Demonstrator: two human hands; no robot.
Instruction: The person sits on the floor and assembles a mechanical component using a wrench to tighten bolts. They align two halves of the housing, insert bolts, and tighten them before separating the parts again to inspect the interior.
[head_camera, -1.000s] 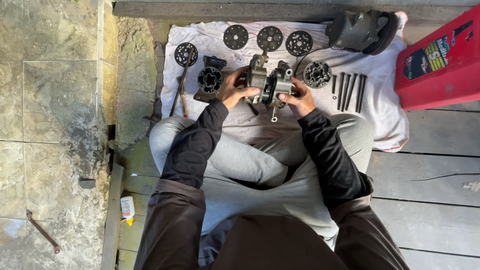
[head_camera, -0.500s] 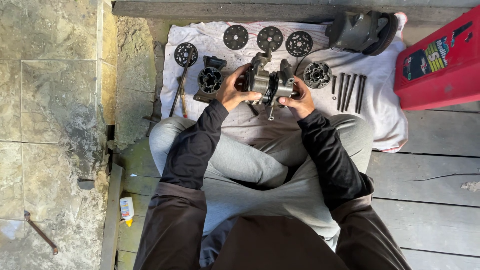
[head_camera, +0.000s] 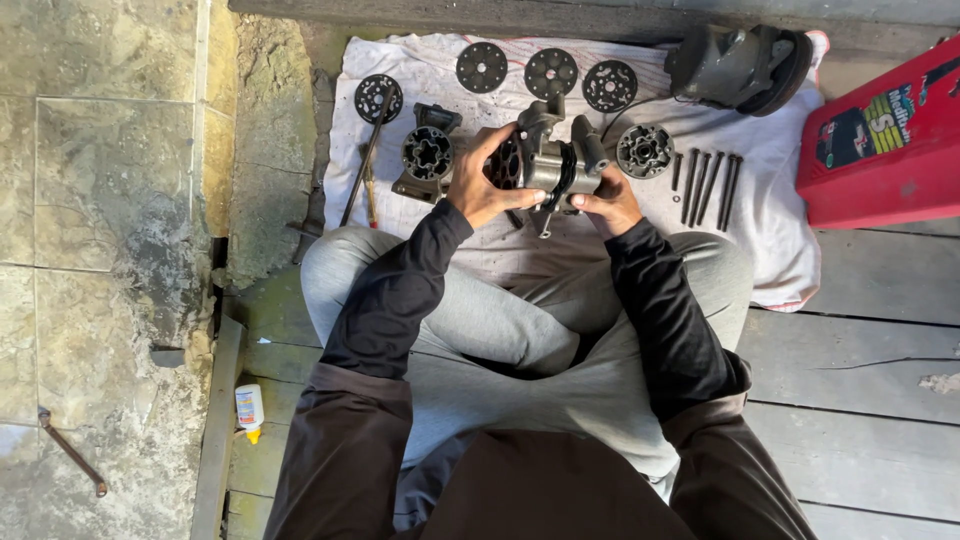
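Person sits cross-legged on grey wooden floorboards (head_camera: 860, 440), looking down at both hands. Left hand (head_camera: 480, 185) and right hand (head_camera: 608, 205) both hold one dark metal machine housing (head_camera: 548, 160) — lifted just above the lap, over the near edge of a white cloth (head_camera: 770, 200). Left grip: fingers wrapped round the housing's left end, closed on it. Right grip: closed too, cupping the housing's right underside, thumb on top. A thin stem sticks down from the housing between the hands.

On the cloth: three round perforated discs (head_camera: 548, 72) in a row at the far edge; a fourth disc (head_camera: 378, 98) further left, with a long thin rod (head_camera: 360, 175) running down from it. A splined cylinder block (head_camera: 428, 155) sits just beside the left hand; another round splined part (head_camera: 644, 150) just right of the housing. A set of long dark bolts (head_camera: 708, 185) lies side by side, right of that. A large dark casing (head_camera: 738, 62) sits at the far right corner of the cloth.

Red plastic can (head_camera: 885, 140) off the cloth at right. Left of the cloth — stone tiles (head_camera: 100, 200), a bent rusty bar (head_camera: 70, 455), a small white bottle with a yellow tip (head_camera: 249, 410) near the person's left knee.
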